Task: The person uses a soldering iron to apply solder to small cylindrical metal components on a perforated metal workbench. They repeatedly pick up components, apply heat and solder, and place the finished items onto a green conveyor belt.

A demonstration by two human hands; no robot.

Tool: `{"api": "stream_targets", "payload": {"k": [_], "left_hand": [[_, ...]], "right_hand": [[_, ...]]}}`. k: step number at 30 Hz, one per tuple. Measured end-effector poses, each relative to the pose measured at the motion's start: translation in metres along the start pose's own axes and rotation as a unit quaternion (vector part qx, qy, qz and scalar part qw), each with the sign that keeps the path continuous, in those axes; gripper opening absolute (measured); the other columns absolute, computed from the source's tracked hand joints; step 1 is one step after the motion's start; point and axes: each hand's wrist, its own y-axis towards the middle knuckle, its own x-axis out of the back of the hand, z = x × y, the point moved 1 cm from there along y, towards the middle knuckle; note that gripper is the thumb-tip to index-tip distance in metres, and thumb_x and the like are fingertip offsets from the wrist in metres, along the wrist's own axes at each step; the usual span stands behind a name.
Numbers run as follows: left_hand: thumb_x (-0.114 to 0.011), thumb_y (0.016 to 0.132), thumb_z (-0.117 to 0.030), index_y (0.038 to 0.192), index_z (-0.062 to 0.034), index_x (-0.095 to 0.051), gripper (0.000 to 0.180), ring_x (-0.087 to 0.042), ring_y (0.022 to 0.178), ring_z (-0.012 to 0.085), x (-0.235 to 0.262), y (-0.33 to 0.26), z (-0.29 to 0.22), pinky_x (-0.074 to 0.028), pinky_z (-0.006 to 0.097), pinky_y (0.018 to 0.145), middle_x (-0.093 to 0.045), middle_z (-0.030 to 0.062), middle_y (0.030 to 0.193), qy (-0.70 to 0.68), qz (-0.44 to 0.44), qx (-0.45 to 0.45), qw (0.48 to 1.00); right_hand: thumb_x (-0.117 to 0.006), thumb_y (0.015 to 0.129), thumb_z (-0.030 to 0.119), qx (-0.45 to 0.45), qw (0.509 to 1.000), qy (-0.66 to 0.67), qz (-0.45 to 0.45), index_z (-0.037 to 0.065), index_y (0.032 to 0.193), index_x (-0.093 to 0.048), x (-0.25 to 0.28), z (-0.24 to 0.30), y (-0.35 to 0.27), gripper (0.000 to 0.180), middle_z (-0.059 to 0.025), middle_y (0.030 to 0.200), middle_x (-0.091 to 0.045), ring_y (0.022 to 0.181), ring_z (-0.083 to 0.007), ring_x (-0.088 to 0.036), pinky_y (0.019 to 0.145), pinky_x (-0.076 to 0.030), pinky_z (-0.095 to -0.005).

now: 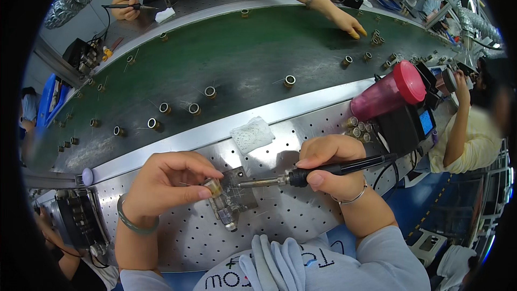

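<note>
Between the thumb and fingers of my left hand [167,183] is a small brass-coloured cylindrical part [214,186] with thin wire leads. My right hand [338,164] grips the black handle of a soldering iron [355,166]. The iron's metal tip points left and ends a little to the right of the part, over a small dark metal plate [246,196]. A narrow, shiny cylindrical fixture [226,218] lies at the plate's left side, just below my left fingertips. Whether the fixture touches the held part I cannot tell.
Beyond the perforated metal bench [183,237] runs a green conveyor belt [247,48] with several similar parts. A white pad [253,134] lies at the bench's far edge. At right stand a pink cup [379,94] and a soldering station [401,129]. A co-worker's hand [347,21] reaches over the belt.
</note>
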Motion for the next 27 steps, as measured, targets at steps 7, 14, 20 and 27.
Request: {"api": "stream_targets", "payload": {"k": [7, 14, 20, 27], "left_hand": [[-0.07, 0.073, 0.007, 0.099, 0.0043, -0.066, 0.027, -0.06, 0.086, 0.0149, 0.012, 0.005, 0.023, -0.048, 0.025, 0.077, -0.063, 0.0113, 0.097, -0.111, 0.103, 0.033, 0.988], [-0.074, 0.071, -0.001, 0.097, 0.0049, -0.067, 0.028, -0.059, 0.087, 0.0189, 0.008, 0.011, 0.031, -0.047, 0.027, 0.077, -0.062, 0.0146, 0.096, -0.131, 0.139, 0.063, 0.98], [-0.072, 0.072, 0.001, 0.099, 0.0049, -0.067, 0.027, -0.058, 0.083, 0.0143, 0.008, 0.011, 0.031, -0.046, 0.025, 0.075, -0.063, 0.0099, 0.091, -0.106, 0.126, 0.093, 0.982], [-0.072, 0.072, 0.0, 0.099, 0.0058, -0.067, 0.027, -0.058, 0.082, 0.014, 0.007, 0.011, 0.028, -0.046, 0.024, 0.075, -0.063, 0.0094, 0.09, -0.1, 0.129, 0.102, 0.981]], "right_hand": [[-0.07, 0.073, -0.002, 0.012, 1.0, -0.015, 0.0, -0.003, 0.084, -0.063, -0.006, 0.0, 0.001, 0.013, -0.0073, 0.069, -0.06, 0.059, -0.0096, -0.053, 0.053, -0.038, -0.0224], [-0.07, 0.069, 0.0, 0.033, 0.999, -0.006, -0.005, -0.004, 0.079, -0.063, -0.009, -0.005, 0.001, 0.013, -0.0103, 0.07, -0.062, 0.061, -0.0176, -0.057, 0.056, -0.043, -0.0259], [-0.074, 0.066, 0.0, 0.034, 0.999, 0.009, 0.035, -0.004, 0.082, -0.064, -0.01, -0.012, 0.001, 0.02, -0.0101, 0.068, -0.061, 0.055, -0.0183, -0.056, 0.053, -0.042, -0.0268], [-0.074, 0.065, 0.0, 0.052, 0.996, -0.044, 0.057, -0.004, 0.083, -0.064, -0.01, -0.013, 0.004, 0.02, -0.0099, 0.067, -0.061, 0.056, -0.018, -0.055, 0.053, -0.042, -0.0269]]}}
